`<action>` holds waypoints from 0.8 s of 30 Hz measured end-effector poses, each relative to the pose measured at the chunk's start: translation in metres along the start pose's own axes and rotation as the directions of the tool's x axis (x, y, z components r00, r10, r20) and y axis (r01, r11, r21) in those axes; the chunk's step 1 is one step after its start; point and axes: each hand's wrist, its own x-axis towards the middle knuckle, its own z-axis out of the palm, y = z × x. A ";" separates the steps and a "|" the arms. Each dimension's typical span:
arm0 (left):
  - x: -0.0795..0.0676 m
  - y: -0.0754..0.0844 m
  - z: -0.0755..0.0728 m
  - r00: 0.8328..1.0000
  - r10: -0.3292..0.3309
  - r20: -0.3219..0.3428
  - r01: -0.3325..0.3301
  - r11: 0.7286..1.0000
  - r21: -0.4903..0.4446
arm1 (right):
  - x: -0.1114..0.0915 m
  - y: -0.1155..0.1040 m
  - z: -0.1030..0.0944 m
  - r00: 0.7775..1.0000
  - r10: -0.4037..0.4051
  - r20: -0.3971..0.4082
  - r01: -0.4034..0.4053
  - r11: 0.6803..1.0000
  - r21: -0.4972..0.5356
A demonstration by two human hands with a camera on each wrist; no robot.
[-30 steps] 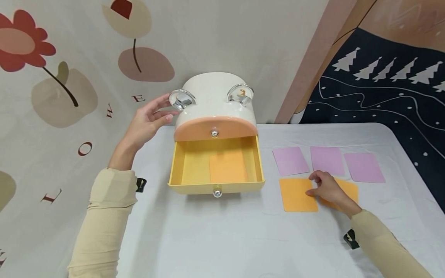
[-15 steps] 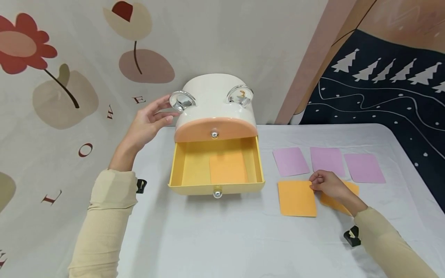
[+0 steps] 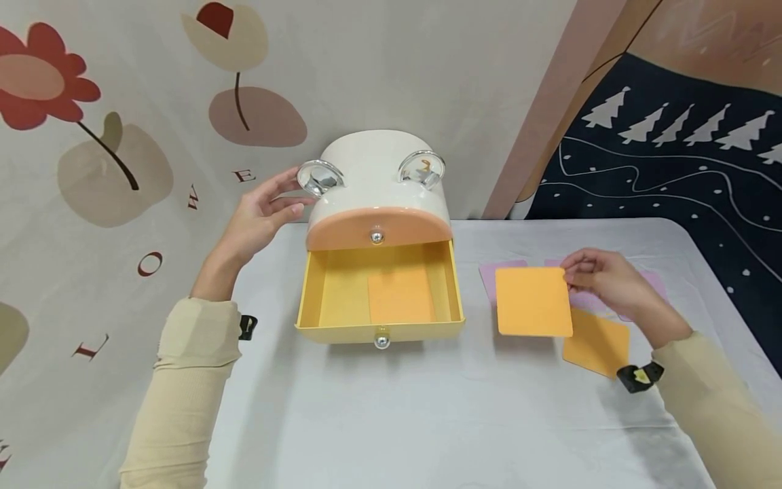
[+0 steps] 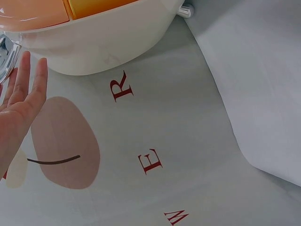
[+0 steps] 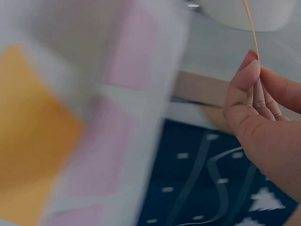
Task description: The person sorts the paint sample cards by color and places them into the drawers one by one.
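With one orange card (image 3: 400,297) in the drawer (image 3: 342,334), right hand (image 3: 611,282) pinching another (image 3: 533,302), left hand (image 3: 253,219) fingers extended, gripping nothing, four cards (image 3: 597,345) apparently remain at right.

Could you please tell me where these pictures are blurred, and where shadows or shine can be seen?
Right wrist view: the pink cards and lying orange card are blurred, the right hand clearer; head view: soft shadows below the held orange card and yellow drawer; left wrist view: red letters quite crisp, peach drawer front glossy.
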 end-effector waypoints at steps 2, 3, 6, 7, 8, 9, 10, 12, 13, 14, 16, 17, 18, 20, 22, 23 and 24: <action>0.000 0.000 0.000 1.000 0.002 0.000 -0.002 1.000 -0.006 | 0.001 -0.018 -0.005 0.999 -0.047 -0.002 0.047 0.998 0.034; 0.000 0.000 0.000 1.000 0.002 0.000 -0.002 1.000 -0.009 | 0.002 -0.027 -0.007 0.996 -0.085 -0.001 0.085 0.994 0.074; 0.000 0.001 0.000 1.000 0.001 0.000 -0.001 1.000 -0.017 | 0.004 -0.055 -0.005 0.987 -0.158 -0.028 0.160 0.982 0.104; 0.000 0.001 0.000 1.000 0.000 0.000 0.000 1.000 -0.017 | 0.005 -0.064 -0.003 0.984 -0.176 -0.037 0.180 0.978 0.110; 0.000 0.001 0.000 1.000 -0.001 0.000 0.001 1.000 -0.017 | 0.006 -0.072 0.000 0.981 -0.188 -0.043 0.192 0.975 0.115; 0.000 0.001 0.000 1.000 -0.003 -0.001 0.003 1.000 -0.013 | 0.007 -0.081 0.004 0.980 -0.191 -0.049 0.195 0.975 0.102; 0.000 0.001 0.000 1.000 -0.005 -0.002 0.005 1.000 -0.010 | 0.008 -0.089 0.008 0.981 -0.187 -0.051 0.190 0.978 0.086; 0.000 0.001 0.000 1.000 -0.007 -0.003 0.007 1.000 -0.008 | 0.011 -0.102 0.016 0.981 -0.192 -0.026 0.193 0.975 0.109; 0.000 0.001 0.000 1.000 -0.009 -0.004 0.009 1.000 -0.006 | 0.013 -0.107 0.022 0.981 -0.195 -0.015 0.195 0.973 0.125; 0.000 0.002 0.000 1.000 -0.010 -0.005 0.010 1.000 -0.006 | 0.015 -0.112 0.027 0.980 -0.197 -0.003 0.196 0.971 0.140; 0.000 0.002 0.001 1.000 -0.012 -0.006 0.012 1.000 -0.005 | 0.018 -0.119 0.039 0.980 -0.199 0.022 0.192 0.966 0.174; -0.001 0.002 0.001 1.000 -0.013 -0.007 0.013 1.000 -0.003 | 0.021 -0.122 0.045 0.979 -0.202 0.037 0.192 0.965 0.181; -0.001 0.002 0.001 1.000 -0.015 -0.007 0.015 1.000 -0.001 | 0.023 -0.124 0.051 0.978 -0.200 0.055 0.187 0.965 0.186; -0.001 0.002 0.000 1.000 -0.018 -0.008 0.018 1.000 0.006 | 0.028 -0.126 0.064 0.977 -0.196 0.085 0.178 0.966 0.188; -0.001 0.003 0.000 1.000 -0.023 -0.007 0.024 1.000 0.016 | 0.032 -0.126 0.076 0.974 -0.195 0.115 0.172 0.968 0.186; -0.001 0.003 0.000 1.000 -0.026 -0.008 0.026 0.999 0.021 | 0.034 -0.126 0.082 0.973 -0.193 0.126 0.168 0.969 0.183; -0.001 0.003 0.000 1.000 -0.027 -0.008 0.027 0.999 0.023 | 0.035 -0.126 0.088 0.974 -0.187 0.130 0.162 0.970 0.183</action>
